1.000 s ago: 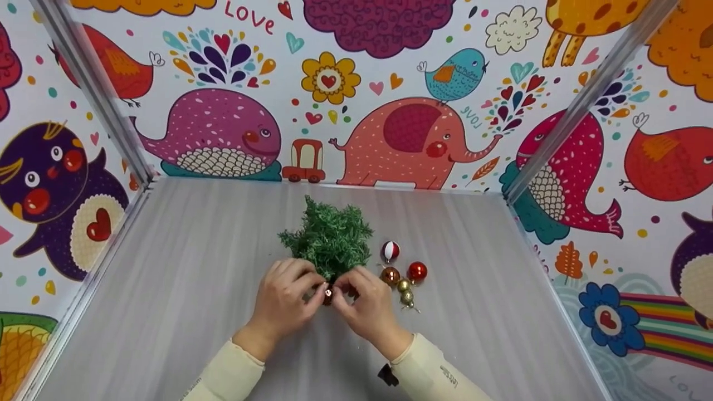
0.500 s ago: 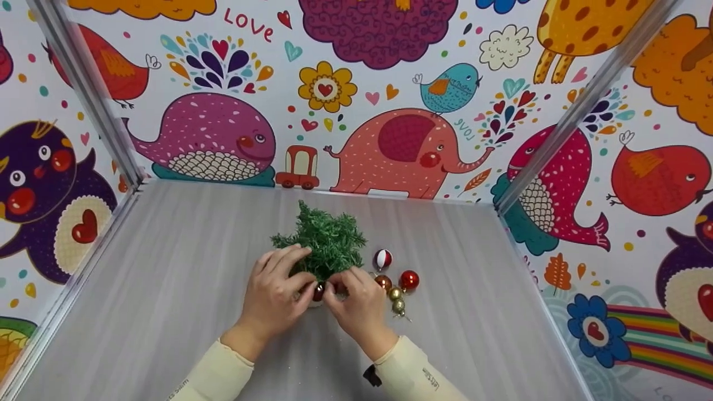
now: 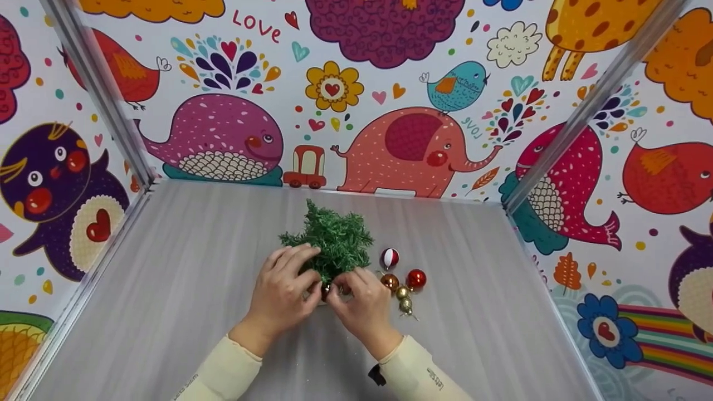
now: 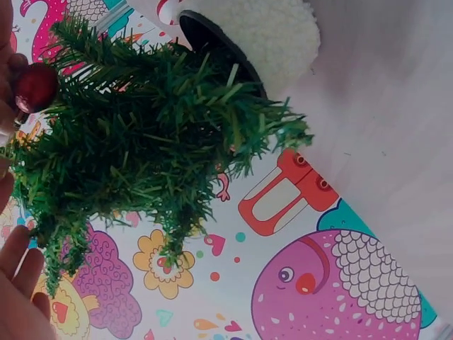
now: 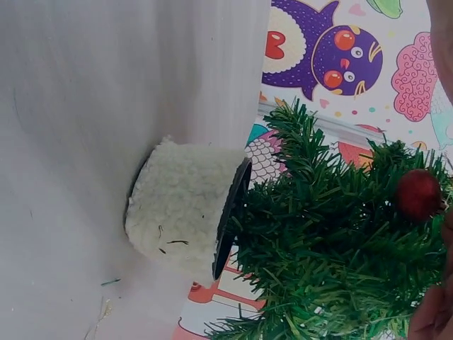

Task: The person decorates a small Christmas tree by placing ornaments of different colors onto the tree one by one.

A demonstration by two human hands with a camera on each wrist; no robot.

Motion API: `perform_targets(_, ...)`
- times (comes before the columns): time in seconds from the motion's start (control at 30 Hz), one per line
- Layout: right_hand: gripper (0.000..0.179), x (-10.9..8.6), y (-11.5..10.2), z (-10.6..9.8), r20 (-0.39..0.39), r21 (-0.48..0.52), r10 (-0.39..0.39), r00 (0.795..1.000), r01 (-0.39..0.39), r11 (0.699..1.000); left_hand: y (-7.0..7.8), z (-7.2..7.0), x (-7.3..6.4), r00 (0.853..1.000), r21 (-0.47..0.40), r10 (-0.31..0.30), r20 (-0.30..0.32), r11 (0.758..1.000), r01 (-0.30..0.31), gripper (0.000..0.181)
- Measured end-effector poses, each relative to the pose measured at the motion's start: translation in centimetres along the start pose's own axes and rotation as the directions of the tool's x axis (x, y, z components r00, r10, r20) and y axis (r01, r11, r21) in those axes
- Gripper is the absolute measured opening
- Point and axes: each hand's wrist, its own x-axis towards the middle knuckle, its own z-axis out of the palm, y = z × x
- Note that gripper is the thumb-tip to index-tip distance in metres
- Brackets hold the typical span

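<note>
Basically, both hands meet at the tree's (image 3: 333, 245) near edge: right hand (image 3: 365, 309) probably pinches red bauble (image 3: 325, 290), left hand (image 3: 280, 295) pinches the branch.

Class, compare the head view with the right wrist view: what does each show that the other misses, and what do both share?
Only the head view shows both hands, left hand and right hand, plus loose baubles on the grey table. Only the right wrist view shows the tree's white fleecy pot. Both show the small green tree and a red bauble at its branches.
</note>
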Motion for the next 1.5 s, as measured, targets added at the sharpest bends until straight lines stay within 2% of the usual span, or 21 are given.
perform_targets(0.17, 0.011, -0.5, 0.3, 0.0, -0.013, -0.027, 0.009, 1.0, -0.009, 1.0, 0.0, 0.5, -0.2, 1.0, 0.017, 0.004, -0.014, 1.0, -0.004, 0.004)
perform_targets(0.53, 0.009, 0.2, 0.4, 0.0, -0.059, -0.053, 0.099, 0.993, -0.102, 0.993, 0.5, 0.9, 0.9, 0.996, 0.024, -0.084, 0.008, 0.996, 0.084, 0.003)
perform_targets(0.73, 0.01, 0.3, 0.6, 0.4, -0.057, -0.076, 0.144, 0.988, -0.148, 0.986, 0.2, 0.9, 1.3, 0.996, 0.019, -0.09, 0.007, 0.996, 0.089, 0.004)
perform_targets(0.93, 0.009, 0.3, 0.5, 1.0, -0.036, -0.101, 0.078, 0.996, -0.081, 0.992, -0.1, 0.3, 1.0, 0.995, 0.024, -0.093, 0.03, 0.995, 0.092, 0.006)
perform_targets(1.07, 0.008, 0.3, 0.4, 0.4, -0.011, -0.096, 0.035, 0.999, -0.036, 0.995, 0.0, 0.5, 0.9, 0.995, 0.039, -0.086, 0.044, 0.996, 0.085, 0.012)
perform_targets(1.27, 0.005, 0.4, 0.4, -0.8, 0.04, -0.053, 0.028, 0.999, -0.025, 0.998, 0.1, 0.7, 0.8, 0.997, 0.036, -0.075, 0.023, 0.997, 0.074, 0.025)
perform_targets(1.37, 0.002, 0.2, 0.4, -1.3, 0.062, -0.047, 0.038, 0.997, -0.035, 0.998, 0.2, 0.8, 0.8, 0.997, 0.022, -0.076, 0.015, 0.997, 0.076, 0.027)
perform_targets(1.5, 0.007, -0.2, 0.6, -1.8, 0.074, -0.032, 0.036, 0.997, -0.034, 0.999, 0.2, 0.8, 0.8, 0.997, 0.023, -0.074, 0.009, 0.997, 0.074, 0.026)
